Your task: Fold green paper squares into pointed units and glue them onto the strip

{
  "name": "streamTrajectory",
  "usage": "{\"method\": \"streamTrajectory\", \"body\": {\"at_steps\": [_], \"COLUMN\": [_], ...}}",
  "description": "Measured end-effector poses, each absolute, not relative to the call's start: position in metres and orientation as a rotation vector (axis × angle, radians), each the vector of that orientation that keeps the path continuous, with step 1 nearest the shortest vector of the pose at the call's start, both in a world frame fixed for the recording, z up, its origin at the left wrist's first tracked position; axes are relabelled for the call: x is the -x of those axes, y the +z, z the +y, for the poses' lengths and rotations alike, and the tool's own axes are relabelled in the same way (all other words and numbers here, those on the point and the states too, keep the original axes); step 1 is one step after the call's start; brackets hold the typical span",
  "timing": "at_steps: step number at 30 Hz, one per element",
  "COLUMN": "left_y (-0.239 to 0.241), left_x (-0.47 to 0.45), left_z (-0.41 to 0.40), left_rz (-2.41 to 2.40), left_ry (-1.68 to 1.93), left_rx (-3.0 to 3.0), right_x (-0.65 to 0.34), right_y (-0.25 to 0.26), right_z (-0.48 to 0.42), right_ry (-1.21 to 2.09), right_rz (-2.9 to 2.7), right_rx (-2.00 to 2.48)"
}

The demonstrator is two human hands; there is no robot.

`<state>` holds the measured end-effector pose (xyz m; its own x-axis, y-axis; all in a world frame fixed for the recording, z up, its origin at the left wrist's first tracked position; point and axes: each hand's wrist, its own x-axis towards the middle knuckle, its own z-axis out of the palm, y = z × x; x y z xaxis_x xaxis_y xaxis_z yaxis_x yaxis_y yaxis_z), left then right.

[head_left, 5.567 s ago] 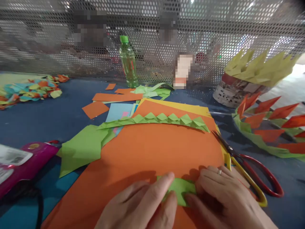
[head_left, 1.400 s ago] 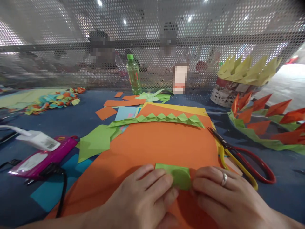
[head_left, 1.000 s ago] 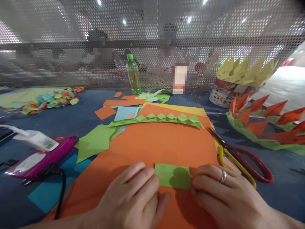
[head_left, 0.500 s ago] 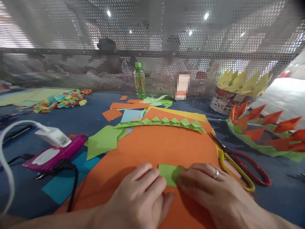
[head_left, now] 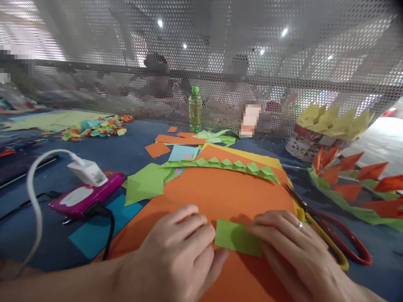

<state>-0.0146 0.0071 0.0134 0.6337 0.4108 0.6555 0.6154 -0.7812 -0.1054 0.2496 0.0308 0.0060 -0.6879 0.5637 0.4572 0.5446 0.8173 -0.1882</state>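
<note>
A small folded rectangle of green paper (head_left: 236, 238) lies on a large orange sheet (head_left: 201, 188). At its left edge, my left hand (head_left: 179, 247) is closed, with curled fingers and the thumb by the paper's lower corner. My right hand (head_left: 292, 247), with a ring on one finger, has its fingertips on the right end of the paper; its thumb is mostly hidden. Just beyond both hands, a pleated green paper strip (head_left: 226, 163) with pointed folds stretches across the orange sheet. Scissors (head_left: 327, 226) with red and yellow handles lie to the right, partly behind my right hand.
On the left, a magenta power strip (head_left: 110, 188) carries a white charger (head_left: 87, 172) and cables. Green paper pieces (head_left: 145, 184) lie nearby. Behind stands a green bottle (head_left: 195, 111) against a perforated metal screen (head_left: 204, 54). A yellow paper crown (head_left: 333, 119) and orange paper spikes (head_left: 359, 172) stand right.
The view has swung slightly left. My right hand has shifted right along the green paper, so more of it shows, and the paper now sits a little tilted.
</note>
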Motion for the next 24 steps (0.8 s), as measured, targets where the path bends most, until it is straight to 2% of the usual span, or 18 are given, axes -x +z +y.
{"method": "streamTrajectory", "body": {"at_steps": [8,14,20,24], "left_y": [-0.008,-0.016,0.005,0.012], "left_x": [0.013,0.011,0.018,0.02], "left_z": [0.012,0.013,0.006,0.008], "left_rz": [-0.509,-0.486,-0.488,-0.327], "left_ry": [-1.118,-1.287,-1.176,-0.855], "left_rx": [2.491,2.424,2.582,2.756], "right_x": [-0.217,-0.216,-0.229,-0.232], "right_y": [0.006,0.008,0.015,0.014], "right_z": [0.026,0.027,0.03,0.029], "right_ry": [0.245,0.168,-0.04,-0.016], "right_rz": [-2.518,-2.439,-2.507,-2.554], "right_rx": [1.053,0.907,0.61,0.612]}}
